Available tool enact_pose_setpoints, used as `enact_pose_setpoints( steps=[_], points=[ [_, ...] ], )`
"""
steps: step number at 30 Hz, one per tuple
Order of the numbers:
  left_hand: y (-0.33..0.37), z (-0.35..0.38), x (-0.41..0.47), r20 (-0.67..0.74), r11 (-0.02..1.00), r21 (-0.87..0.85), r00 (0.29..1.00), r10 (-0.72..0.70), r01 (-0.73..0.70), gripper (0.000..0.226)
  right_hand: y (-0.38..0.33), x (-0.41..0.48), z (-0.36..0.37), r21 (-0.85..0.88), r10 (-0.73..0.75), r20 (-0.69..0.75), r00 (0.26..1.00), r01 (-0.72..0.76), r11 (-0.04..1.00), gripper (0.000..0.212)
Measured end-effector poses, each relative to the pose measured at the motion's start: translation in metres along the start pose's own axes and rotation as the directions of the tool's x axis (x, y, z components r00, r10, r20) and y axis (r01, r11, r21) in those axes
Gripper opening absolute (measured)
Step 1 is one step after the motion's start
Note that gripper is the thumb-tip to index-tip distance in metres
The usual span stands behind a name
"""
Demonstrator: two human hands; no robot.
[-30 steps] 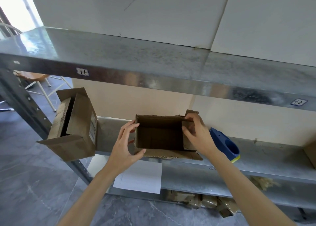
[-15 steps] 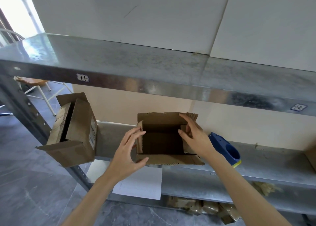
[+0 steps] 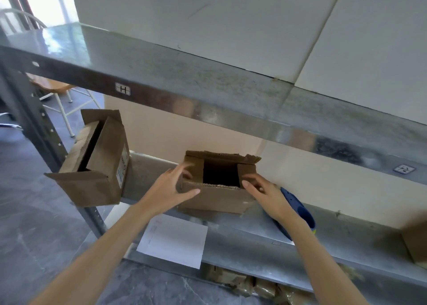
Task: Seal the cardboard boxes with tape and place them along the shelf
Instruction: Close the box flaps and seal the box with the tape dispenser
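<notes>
1. Metal shelving rack (image 3: 208, 78), galvanised, 3 levels in view. We log the top level across the whole frame and the mid level (image 3: 254, 230) below it. A dark upright post (image 3: 34, 124) stands at the left end.
2. Side-lying cardboard box (image 3: 97, 177), left end of mid level. It is tipped over, opening up and to the left, flaps loose, and hangs out past the post. A white label shows on its right face.
3. Centre cardboard box (image 3: 215, 196), upright on mid level near the front edge, btwn both hands. Top is unsealed: rear flap up, L and R side flaps partly folded in, dark interior showing.
4. Box corner (image 3: 416, 242), far right of mid level, cut off by the frame.
5. White paper sheet (image 3: 173, 240), hanging from the mid level's front edge, below the centre box.
6. Blue tape dispenser (image 3: 300, 210), on mid level just right of the centre box, partly behind the right forearm.
7. Left hand (image 3: 171, 187): grasps the centre box at its front-left corner, thumb on the front wall, fingers over the L flap (blurred).
8. Right hand (image 3: 263, 191): fingers nearly straight, resting on the R flap, not closed round it.
9. Cardboard bundles (image 3: 242, 284), bottom level; we can't make out details.
10. Tag "H" (image 3: 122, 89), front lip of top level.
</notes>
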State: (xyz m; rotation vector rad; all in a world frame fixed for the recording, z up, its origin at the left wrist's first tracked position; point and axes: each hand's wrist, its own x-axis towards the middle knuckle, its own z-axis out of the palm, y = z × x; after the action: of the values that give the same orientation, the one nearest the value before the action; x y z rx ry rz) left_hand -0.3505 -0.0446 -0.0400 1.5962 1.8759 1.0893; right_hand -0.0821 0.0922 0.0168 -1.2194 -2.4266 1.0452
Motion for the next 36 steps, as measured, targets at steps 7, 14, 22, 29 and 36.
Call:
enact_pose_setpoints(
  steps=[7, 14, 22, 29, 36],
  points=[
    [-0.002, 0.016, 0.020, -0.161, 0.988, -0.126, 0.982, -0.104, 0.085, 0.043, 0.013, 0.016, 0.006, 0.021, -0.004, -0.224, 0.975, 0.008, 1.000, 0.027],
    [-0.009, 0.015, 0.038, -0.320, 0.995, -0.073, 0.944, -0.082, 0.062, 0.079, 0.021, 0.029, 0.017, -0.009, 0.074, -0.345, 0.936, -0.082, 0.997, 0.053],
    [-0.021, 0.018, 0.047, -0.129, 0.996, -0.089, 0.991, -0.024, 0.013, 0.071, 0.024, 0.041, 0.017, -0.057, 0.047, -0.232, 0.972, -0.062, 0.996, 0.098],
    [-0.016, 0.038, 0.053, -0.057, 0.999, 0.007, 0.997, 0.050, -0.050, 0.045, 0.032, 0.040, 0.008, 0.042, 0.023, -0.358, 0.933, -0.009, 0.999, 0.061],
    [0.002, 0.065, 0.050, -0.087, 0.993, 0.010, 0.989, 0.120, -0.119, 0.043, 0.059, 0.029, -0.001, -0.101, 0.034, -0.378, 0.925, -0.078, 0.992, 0.021]
  ],
)
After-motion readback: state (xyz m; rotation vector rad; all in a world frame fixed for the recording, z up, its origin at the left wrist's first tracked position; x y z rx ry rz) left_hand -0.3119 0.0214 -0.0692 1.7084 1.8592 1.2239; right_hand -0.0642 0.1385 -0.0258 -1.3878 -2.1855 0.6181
